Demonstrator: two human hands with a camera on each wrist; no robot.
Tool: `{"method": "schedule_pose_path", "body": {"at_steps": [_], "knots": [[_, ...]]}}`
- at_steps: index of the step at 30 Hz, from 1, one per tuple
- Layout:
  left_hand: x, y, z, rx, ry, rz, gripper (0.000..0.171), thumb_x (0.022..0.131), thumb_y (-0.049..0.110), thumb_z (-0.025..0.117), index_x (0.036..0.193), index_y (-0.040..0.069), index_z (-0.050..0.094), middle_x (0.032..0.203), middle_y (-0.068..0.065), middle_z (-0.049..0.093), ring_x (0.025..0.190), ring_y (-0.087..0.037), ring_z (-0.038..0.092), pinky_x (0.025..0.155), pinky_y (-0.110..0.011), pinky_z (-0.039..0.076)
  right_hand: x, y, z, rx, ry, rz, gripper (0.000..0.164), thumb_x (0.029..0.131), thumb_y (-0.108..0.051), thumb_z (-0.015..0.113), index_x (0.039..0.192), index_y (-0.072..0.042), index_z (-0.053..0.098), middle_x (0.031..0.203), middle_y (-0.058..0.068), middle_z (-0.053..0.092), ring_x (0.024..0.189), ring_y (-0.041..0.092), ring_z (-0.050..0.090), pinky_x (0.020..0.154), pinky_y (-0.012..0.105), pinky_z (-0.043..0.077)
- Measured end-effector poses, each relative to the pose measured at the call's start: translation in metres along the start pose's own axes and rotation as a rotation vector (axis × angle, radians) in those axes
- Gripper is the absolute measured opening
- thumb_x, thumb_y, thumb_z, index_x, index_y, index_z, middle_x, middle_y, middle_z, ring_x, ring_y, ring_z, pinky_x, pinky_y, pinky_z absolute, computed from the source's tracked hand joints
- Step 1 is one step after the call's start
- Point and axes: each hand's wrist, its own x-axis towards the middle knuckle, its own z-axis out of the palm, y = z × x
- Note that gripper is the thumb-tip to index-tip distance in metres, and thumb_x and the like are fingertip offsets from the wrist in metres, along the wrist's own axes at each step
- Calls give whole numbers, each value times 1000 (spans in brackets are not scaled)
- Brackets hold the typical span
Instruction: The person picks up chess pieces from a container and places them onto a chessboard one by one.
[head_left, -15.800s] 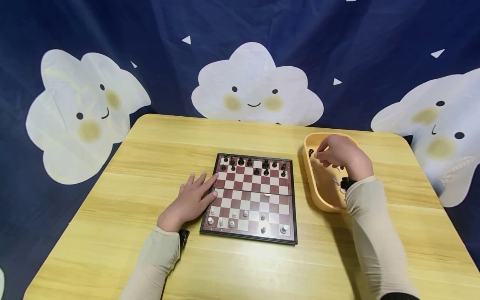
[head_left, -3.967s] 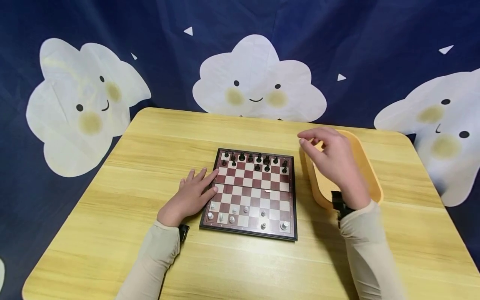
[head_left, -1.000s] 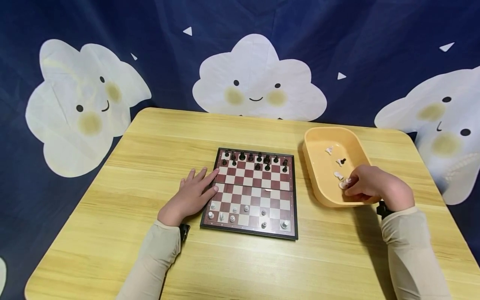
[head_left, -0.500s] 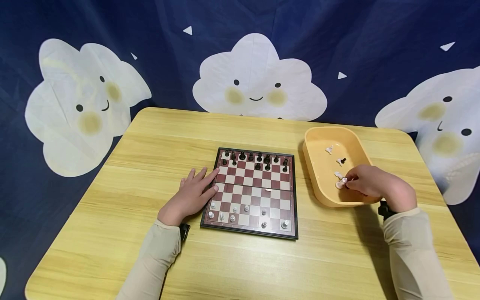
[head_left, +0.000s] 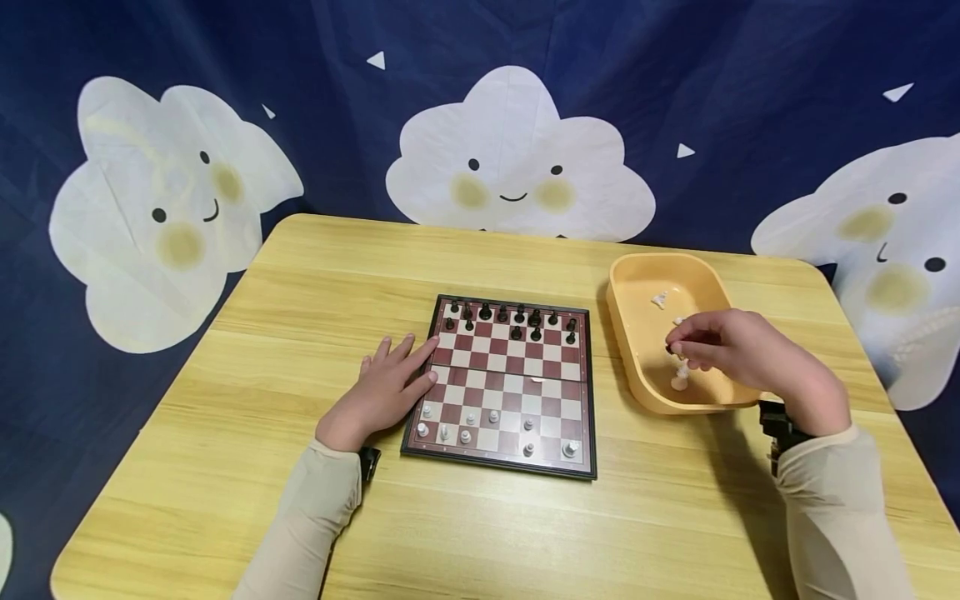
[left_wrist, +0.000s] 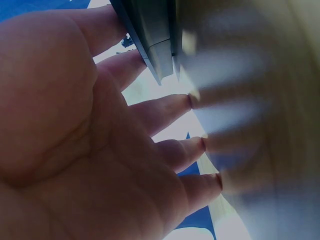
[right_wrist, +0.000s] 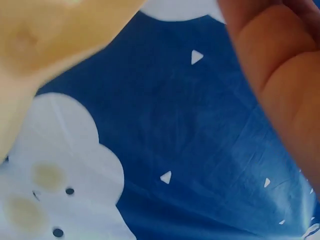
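In the head view, my left hand (head_left: 377, 398) lies spread with its fingertips at the left edge of the folding chessboard (head_left: 510, 387). The left wrist view shows its palm and fingers beside the dark board edge (left_wrist: 160, 55). Over the yellow plastic tray (head_left: 626, 350), my right hand (head_left: 738, 350) pinches a small black chess piece (head_left: 670, 349) between thumb and fingertips; its exact kind is hidden. White pieces (head_left: 679, 379) lie below the fingers, and another white piece (head_left: 660, 299) lies further back in the tray. Part of the right hand (right_wrist: 285, 75) shows in its wrist view.
Black chess pieces (head_left: 485, 312) stand along the board's far rows, and white pieces (head_left: 465, 437) stand on the near rows. The wooden table (head_left: 480, 533) carries board and tray. Behind it hangs a blue curtain (head_left: 330, 125) with clouds.
My right hand has shifted from the tray's near end further back and up, a black chess piece now showing at its fingertips. White pieces beneath it have moved slightly. The left hand stays put.
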Motion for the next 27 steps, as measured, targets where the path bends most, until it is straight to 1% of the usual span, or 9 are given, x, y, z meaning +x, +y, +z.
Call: {"method": "schedule_pose_path", "body": {"at_steps": [3,5,8,11,15,22,27], "knots": [[0,-1,1,0,0,0,56,101,40,42,152,26,26,156,-18,18,141,-47,0,107,-66,4,1,-4,2,66,48,-82,14,90,-10,67,104,-13,70,87,-5,69,74,7,63,67,17,48],[0,-1,1,0,-1,1,56,101,40,42,152,26,26,156,-18,18,141,-47,0,107,-66,4,1,-7,4,133,61,-111,18,90,-7,66,106,-13,70,90,-4,69,78,8,64,69,16,49],[0,-1,1,3,-1,2,56,101,41,42,152,27,26,156,-18,18,141,-47,0,107,-66,4,2,-11,6,217,72,-129,22,90,-1,64,108,-12,69,89,0,68,79,11,64,70,18,51],[0,-1,1,7,-1,3,56,101,40,43,153,27,26,156,-18,18,141,-47,0,107,-66,4,2,-15,7,244,93,-133,21,91,-2,62,109,-12,69,86,2,68,75,14,65,69,19,51],[1,-1,1,9,0,3,56,101,40,43,153,27,25,156,-18,17,141,-46,0,107,-66,4,3,-23,9,224,140,-166,20,92,-5,63,107,-15,70,84,1,67,69,15,64,65,19,51],[2,-2,2,13,-1,4,56,101,41,42,153,27,25,156,-17,17,141,-46,0,107,-66,4,4,-38,14,165,234,-257,20,89,-7,68,101,-22,72,80,-8,65,66,10,61,58,19,47],[2,-3,2,15,-1,4,56,101,41,42,153,27,25,157,-17,17,141,-46,0,107,-66,4,6,-48,17,22,352,-312,20,85,-5,70,96,-21,72,78,-14,61,65,3,54,59,15,43]]}}
